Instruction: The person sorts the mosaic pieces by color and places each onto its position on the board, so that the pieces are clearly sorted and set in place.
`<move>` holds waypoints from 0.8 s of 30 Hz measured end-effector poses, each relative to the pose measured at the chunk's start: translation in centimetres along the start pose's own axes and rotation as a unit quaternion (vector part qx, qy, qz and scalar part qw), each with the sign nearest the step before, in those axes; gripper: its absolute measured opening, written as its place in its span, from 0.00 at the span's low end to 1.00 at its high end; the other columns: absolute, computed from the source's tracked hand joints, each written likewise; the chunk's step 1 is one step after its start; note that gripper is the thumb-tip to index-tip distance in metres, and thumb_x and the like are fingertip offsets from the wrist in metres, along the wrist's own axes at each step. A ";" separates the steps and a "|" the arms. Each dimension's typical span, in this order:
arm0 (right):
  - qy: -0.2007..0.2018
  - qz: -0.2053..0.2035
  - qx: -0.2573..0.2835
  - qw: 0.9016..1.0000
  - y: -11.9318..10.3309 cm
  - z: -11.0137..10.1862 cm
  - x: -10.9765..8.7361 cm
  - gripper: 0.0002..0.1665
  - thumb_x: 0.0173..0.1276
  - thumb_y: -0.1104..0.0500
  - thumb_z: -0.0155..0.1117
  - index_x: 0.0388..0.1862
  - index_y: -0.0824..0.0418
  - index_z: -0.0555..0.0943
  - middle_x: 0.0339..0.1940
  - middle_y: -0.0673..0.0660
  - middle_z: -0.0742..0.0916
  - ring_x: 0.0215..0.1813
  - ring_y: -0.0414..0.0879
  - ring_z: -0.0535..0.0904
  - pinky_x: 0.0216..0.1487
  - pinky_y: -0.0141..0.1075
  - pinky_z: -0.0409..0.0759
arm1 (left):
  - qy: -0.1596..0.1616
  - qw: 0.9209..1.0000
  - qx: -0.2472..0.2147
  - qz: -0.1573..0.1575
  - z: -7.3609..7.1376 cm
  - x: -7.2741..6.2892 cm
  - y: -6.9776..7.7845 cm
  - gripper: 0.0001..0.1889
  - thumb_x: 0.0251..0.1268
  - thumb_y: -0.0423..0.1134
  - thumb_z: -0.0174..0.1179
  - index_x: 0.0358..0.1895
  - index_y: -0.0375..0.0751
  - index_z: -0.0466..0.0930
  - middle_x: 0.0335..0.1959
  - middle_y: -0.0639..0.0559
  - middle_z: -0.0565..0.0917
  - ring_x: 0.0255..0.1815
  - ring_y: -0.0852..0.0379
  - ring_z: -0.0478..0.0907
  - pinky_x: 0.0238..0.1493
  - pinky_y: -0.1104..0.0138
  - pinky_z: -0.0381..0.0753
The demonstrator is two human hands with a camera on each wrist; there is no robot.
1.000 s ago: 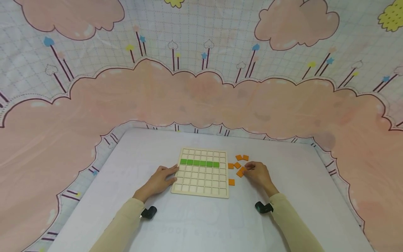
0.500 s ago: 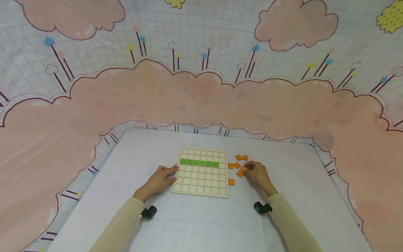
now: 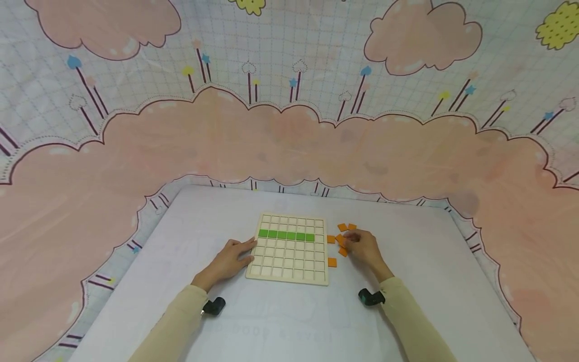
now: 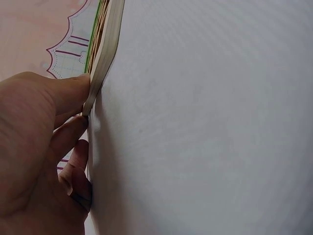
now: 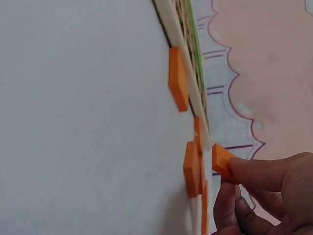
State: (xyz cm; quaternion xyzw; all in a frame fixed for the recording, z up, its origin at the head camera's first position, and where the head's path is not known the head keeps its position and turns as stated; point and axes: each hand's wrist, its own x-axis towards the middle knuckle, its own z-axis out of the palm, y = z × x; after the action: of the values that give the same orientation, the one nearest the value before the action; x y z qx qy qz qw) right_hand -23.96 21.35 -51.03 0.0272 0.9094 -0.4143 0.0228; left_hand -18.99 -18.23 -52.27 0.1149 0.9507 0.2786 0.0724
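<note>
One gridded board (image 3: 287,262) on a white surface (image 3: 280,314), pink-cloud backdrop (image 3: 289,146) behind

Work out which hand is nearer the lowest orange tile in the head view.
Right. The right hand is up and to the right of the lowest orange tile in the head view, pinching another tile; the left hand is across the board, touching its left edge.

2 plain beige long sleeves (image 3: 416,319) with 1 small black elbow-shaped device (image 3: 214,306) at each cuff (image 3: 197,290)
</note>
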 end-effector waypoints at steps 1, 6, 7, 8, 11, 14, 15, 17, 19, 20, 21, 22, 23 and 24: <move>-0.001 -0.001 0.003 1.000 -0.3 0.0 0.0 0.10 0.66 0.63 0.65 0.46 0.63 0.84 0.43 0.60 0.87 0.43 0.50 0.79 0.42 0.35 0.78 | 0.001 1.000 -0.001 0.000 0.0 0.0 0.1 0.28 0.71 0.45 0.59 0.73 0.49 0.66 0.77 0.57 0.63 0.60 0.52 0.66 0.59 0.49 0.73; -0.009 -0.016 0.015 1.000 -1.7 0.3 -0.3 0.10 0.66 0.62 0.66 0.45 0.63 0.85 0.43 0.61 0.88 0.44 0.51 0.81 0.38 0.33 0.78 | 0.005 1.000 -0.004 -0.002 -0.2 -0.2 0.3 0.28 0.70 0.45 0.59 0.72 0.48 0.67 0.77 0.57 0.64 0.58 0.53 0.66 0.58 0.50 0.74; -0.007 -0.020 0.016 1.000 -2.0 0.4 -0.4 0.10 0.65 0.63 0.67 0.44 0.63 0.85 0.43 0.61 0.88 0.44 0.51 0.81 0.37 0.33 0.77 | 0.005 1.000 -0.005 -0.002 -0.2 -0.2 0.3 0.28 0.70 0.45 0.59 0.72 0.48 0.67 0.77 0.57 0.64 0.58 0.53 0.66 0.58 0.50 0.73; -0.008 -0.023 0.015 1.000 -2.2 0.6 -0.4 0.09 0.65 0.63 0.67 0.44 0.62 0.85 0.42 0.60 0.88 0.43 0.50 0.82 0.37 0.32 0.77 | 0.005 1.000 -0.004 -0.001 -0.2 -0.2 0.3 0.28 0.70 0.45 0.59 0.72 0.48 0.67 0.77 0.56 0.64 0.59 0.52 0.66 0.59 0.49 0.73; -0.009 -0.030 0.015 0.999 -3.0 1.1 -0.5 0.08 0.64 0.63 0.69 0.43 0.62 0.86 0.40 0.58 0.89 0.42 0.49 0.82 0.38 0.32 0.77 | 0.004 1.000 -0.004 0.004 -0.1 -0.3 0.3 0.29 0.70 0.45 0.59 0.72 0.48 0.67 0.77 0.56 0.64 0.60 0.51 0.66 0.60 0.49 0.72; -0.013 -0.031 0.021 0.999 -3.8 1.9 -0.5 0.08 0.63 0.63 0.70 0.41 0.60 0.86 0.39 0.57 0.88 0.40 0.47 0.81 0.37 0.33 0.77 | 0.004 1.000 -0.004 0.008 -0.1 -0.4 0.2 0.29 0.71 0.45 0.59 0.73 0.48 0.66 0.77 0.55 0.64 0.61 0.51 0.66 0.61 0.48 0.72; -0.014 -0.032 0.024 0.999 -4.0 2.1 -0.5 0.08 0.63 0.63 0.70 0.41 0.60 0.86 0.38 0.56 0.88 0.39 0.47 0.80 0.38 0.33 0.77 | 0.004 1.000 -0.004 0.009 -0.1 -0.4 0.2 0.29 0.71 0.45 0.59 0.73 0.47 0.66 0.77 0.55 0.64 0.61 0.51 0.66 0.61 0.48 0.72; -0.017 -0.037 0.026 0.999 -4.5 2.6 -0.5 0.07 0.63 0.63 0.70 0.40 0.59 0.86 0.38 0.55 0.88 0.39 0.46 0.79 0.40 0.34 0.77 | 0.005 1.000 -0.002 0.011 -0.1 -0.4 0.2 0.29 0.71 0.45 0.59 0.73 0.48 0.66 0.77 0.55 0.64 0.61 0.51 0.66 0.61 0.48 0.72; -0.020 -0.046 0.030 0.998 -4.9 3.0 -0.5 0.06 0.63 0.63 0.70 0.40 0.59 0.86 0.37 0.55 0.88 0.39 0.46 0.79 0.42 0.35 0.77 | 0.006 1.000 -0.003 0.010 -0.1 -0.4 0.3 0.29 0.71 0.45 0.59 0.73 0.48 0.66 0.77 0.55 0.64 0.62 0.51 0.66 0.61 0.48 0.72; -0.022 -0.049 0.032 0.998 -5.2 3.2 -0.5 0.06 0.63 0.63 0.70 0.39 0.58 0.86 0.37 0.55 0.88 0.38 0.46 0.79 0.43 0.36 0.77 | 0.006 1.000 -0.001 0.011 -0.1 -0.4 0.3 0.28 0.71 0.45 0.59 0.73 0.48 0.66 0.77 0.55 0.64 0.61 0.51 0.66 0.61 0.48 0.72; -0.025 -0.051 0.033 0.998 -5.4 3.4 -0.5 0.05 0.64 0.62 0.70 0.39 0.58 0.86 0.37 0.54 0.88 0.38 0.45 0.78 0.43 0.36 0.77 | 0.006 1.000 0.000 0.010 -0.1 -0.3 0.3 0.28 0.71 0.45 0.59 0.73 0.48 0.66 0.77 0.55 0.64 0.61 0.51 0.66 0.61 0.48 0.72; -0.027 -0.054 0.032 0.998 -5.6 3.6 -0.5 0.05 0.64 0.62 0.70 0.39 0.58 0.86 0.37 0.54 0.88 0.38 0.45 0.78 0.43 0.37 0.77 | 0.006 1.000 0.000 0.010 -0.1 -0.3 0.3 0.28 0.71 0.45 0.59 0.73 0.48 0.66 0.77 0.55 0.64 0.61 0.51 0.66 0.61 0.48 0.72; -0.029 -0.055 0.035 0.997 -5.8 3.8 -0.6 0.05 0.64 0.61 0.70 0.39 0.58 0.86 0.37 0.54 0.88 0.38 0.46 0.78 0.43 0.37 0.77 | 0.006 1.000 0.001 0.010 -0.1 -0.3 0.3 0.28 0.71 0.45 0.58 0.73 0.48 0.66 0.77 0.55 0.64 0.61 0.50 0.66 0.61 0.48 0.72; -0.030 -0.057 0.036 0.997 -6.1 3.9 -0.6 0.05 0.64 0.61 0.70 0.39 0.57 0.86 0.37 0.54 0.88 0.38 0.46 0.78 0.43 0.38 0.77 | 0.007 1.000 0.001 0.010 -0.1 -0.3 0.4 0.28 0.71 0.45 0.58 0.73 0.48 0.66 0.77 0.55 0.64 0.61 0.50 0.66 0.61 0.48 0.72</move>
State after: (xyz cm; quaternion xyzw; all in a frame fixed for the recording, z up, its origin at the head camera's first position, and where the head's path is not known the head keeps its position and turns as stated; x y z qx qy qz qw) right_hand -23.72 14.39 -49.00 -0.0362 0.8931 -0.4477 0.0255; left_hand -18.63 -18.08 -51.96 0.1228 0.9504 0.2787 0.0633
